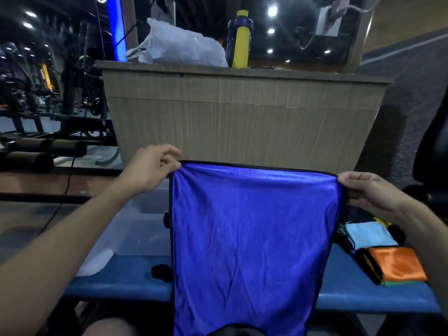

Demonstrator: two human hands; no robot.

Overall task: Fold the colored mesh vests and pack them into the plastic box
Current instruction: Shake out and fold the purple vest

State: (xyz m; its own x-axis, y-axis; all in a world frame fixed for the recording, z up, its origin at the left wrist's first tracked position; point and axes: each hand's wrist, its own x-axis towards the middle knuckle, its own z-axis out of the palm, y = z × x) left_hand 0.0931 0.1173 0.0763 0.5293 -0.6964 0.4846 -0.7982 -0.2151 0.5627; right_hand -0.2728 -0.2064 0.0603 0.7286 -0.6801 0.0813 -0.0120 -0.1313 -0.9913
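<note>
Your left hand (151, 167) and right hand (368, 190) pinch the blue vest's (252, 229) top corners; it's light, limp, probably slippery. Box (143, 229) at nine o'clock.

Two hands are seen, the left hand (151, 167) and the right hand (371, 192). One blue vest (252, 238) is held up, one clear plastic box (135, 229) is counted left, and two folded vests right: light blue (369, 235), orange (397, 263).
</note>
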